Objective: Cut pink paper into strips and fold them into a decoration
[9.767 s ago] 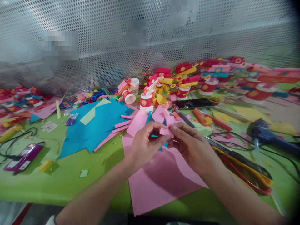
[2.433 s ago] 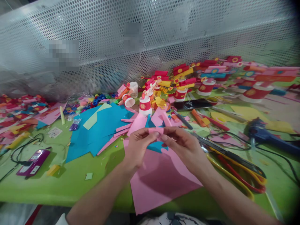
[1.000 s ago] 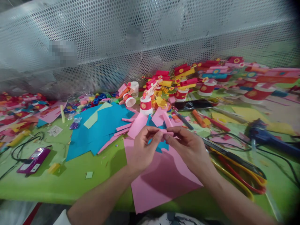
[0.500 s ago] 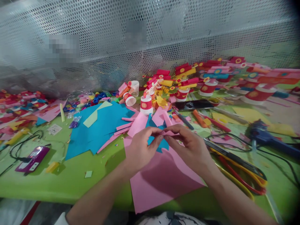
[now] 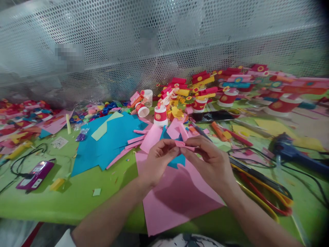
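Between my two hands is a narrow folded pink paper strip (image 5: pixel 183 144). My left hand (image 5: pixel 159 159) pinches its left end between thumb and fingers. The right end is pinched by my right hand (image 5: pixel 209 159). Both hands hover over a large pink paper sheet (image 5: pixel 174 202), which casts dark with their shadow. Behind the fingers lie pieces of blue paper (image 5: pixel 177 161) and more pink paper (image 5: pixel 151 137). A red and white paper cup (image 5: pixel 160 116) stands just beyond.
Blue sheets (image 5: pixel 92 151) spread to the left, near a purple power strip (image 5: pixel 36 175). On the right lie scissors (image 5: pixel 259 181) and a blue glue gun (image 5: pixel 295 151) with its cable. Decorated cups (image 5: pixel 228 97) line the back, before a perforated metal panel (image 5: pixel 164 44).
More of the pink strip now shows between my fingertips. My right fingers have shifted slightly right along it, while my left hand stays nearly in place.
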A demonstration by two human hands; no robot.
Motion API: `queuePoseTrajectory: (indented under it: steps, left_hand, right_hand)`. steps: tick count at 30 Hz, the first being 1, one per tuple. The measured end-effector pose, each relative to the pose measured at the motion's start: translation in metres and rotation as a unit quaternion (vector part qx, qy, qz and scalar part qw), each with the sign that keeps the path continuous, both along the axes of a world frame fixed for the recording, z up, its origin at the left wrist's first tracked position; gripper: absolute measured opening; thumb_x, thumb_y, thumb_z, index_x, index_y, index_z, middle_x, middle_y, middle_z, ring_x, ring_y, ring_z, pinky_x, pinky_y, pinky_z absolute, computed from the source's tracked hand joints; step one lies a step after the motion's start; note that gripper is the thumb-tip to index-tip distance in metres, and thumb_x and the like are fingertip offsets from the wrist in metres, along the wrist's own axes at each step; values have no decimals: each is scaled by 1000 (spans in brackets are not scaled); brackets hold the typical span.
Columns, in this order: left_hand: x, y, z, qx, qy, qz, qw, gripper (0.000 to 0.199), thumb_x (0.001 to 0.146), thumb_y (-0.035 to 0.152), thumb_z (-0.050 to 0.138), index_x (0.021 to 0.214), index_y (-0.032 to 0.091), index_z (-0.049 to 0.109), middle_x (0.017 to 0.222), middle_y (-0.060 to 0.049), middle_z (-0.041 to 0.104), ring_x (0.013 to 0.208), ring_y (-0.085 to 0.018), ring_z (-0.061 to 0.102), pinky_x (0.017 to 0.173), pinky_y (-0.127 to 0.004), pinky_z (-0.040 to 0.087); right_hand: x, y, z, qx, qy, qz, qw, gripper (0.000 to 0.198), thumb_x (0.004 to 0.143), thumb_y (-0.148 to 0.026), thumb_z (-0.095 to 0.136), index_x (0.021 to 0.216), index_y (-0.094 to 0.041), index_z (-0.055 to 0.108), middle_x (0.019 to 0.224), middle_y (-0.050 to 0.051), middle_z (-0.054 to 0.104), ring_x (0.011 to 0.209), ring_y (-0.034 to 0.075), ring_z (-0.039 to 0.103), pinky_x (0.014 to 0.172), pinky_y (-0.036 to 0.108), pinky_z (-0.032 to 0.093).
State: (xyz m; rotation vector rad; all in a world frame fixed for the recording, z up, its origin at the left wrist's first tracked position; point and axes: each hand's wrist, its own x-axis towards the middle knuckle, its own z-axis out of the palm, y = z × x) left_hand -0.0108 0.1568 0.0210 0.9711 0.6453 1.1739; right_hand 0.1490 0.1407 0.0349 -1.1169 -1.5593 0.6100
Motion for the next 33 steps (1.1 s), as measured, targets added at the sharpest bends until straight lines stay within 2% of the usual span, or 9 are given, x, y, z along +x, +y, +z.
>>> queuePoseTrajectory:
  steps: [4, 9, 16, 21, 25, 29, 33]
  left_hand:
    - [-6, 2, 6, 44, 65, 28, 997, 29, 83, 29, 80, 110, 22, 75, 108, -6, 74, 102, -19, 69, 95, -33, 53]
    - [-11, 3, 9, 111, 146, 58, 981, 20, 83, 32, 79, 99, 20, 78, 99, -7, 75, 96, -21, 69, 91, -35, 55]
    - [-9, 3, 13, 46, 114, 43, 991, 17, 78, 30, 83, 89, 19, 78, 89, -4, 76, 86, -17, 70, 81, -29, 55]
    - [-9, 5, 13, 18, 103, 44, 994, 19, 80, 32, 82, 91, 18, 78, 87, -4, 76, 83, -15, 69, 82, -28, 54]
    - [-8, 6, 5, -16, 63, 40, 997, 17, 82, 32, 81, 92, 19, 77, 86, -1, 73, 82, -12, 66, 82, -25, 53]
    - [-3, 3, 0, -46, 13, 45, 998, 18, 81, 32, 84, 89, 18, 76, 84, 0, 70, 83, -11, 64, 85, -26, 52]
    - [1, -1, 0, -46, 25, 60, 997, 20, 81, 33, 83, 93, 19, 77, 87, -1, 73, 85, -12, 66, 88, -27, 52]
  right_hand:
    - [1, -1, 4, 17, -34, -2, 999, 6, 93, -32, 69, 96, -27, 71, 95, 3, 68, 86, 18, 64, 76, 31, 53]
    - [4, -1, 3, -15, -34, 0, 999, 9, 92, -36, 70, 93, -27, 72, 89, 1, 69, 79, 17, 63, 70, 29, 52]
    - [3, -4, 5, -17, -39, -13, 999, 10, 90, -36, 71, 87, -26, 73, 85, 2, 70, 76, 18, 62, 69, 30, 52]
    - [3, 0, 3, -104, 25, 19, 994, 23, 86, -46, 74, 90, -24, 74, 83, 2, 69, 72, 17, 63, 62, 28, 52]
    - [5, 3, -6, -156, 80, 44, 984, 32, 80, -50, 81, 95, -23, 72, 86, 4, 69, 75, 18, 64, 63, 28, 53]
    - [5, 4, -10, -158, 98, 44, 982, 30, 79, -49, 81, 91, -23, 71, 83, 2, 68, 71, 16, 61, 61, 26, 51]
    - [3, 5, -7, -148, 102, 35, 983, 32, 77, -50, 83, 88, -22, 72, 79, 1, 67, 72, 16, 61, 62, 26, 51]
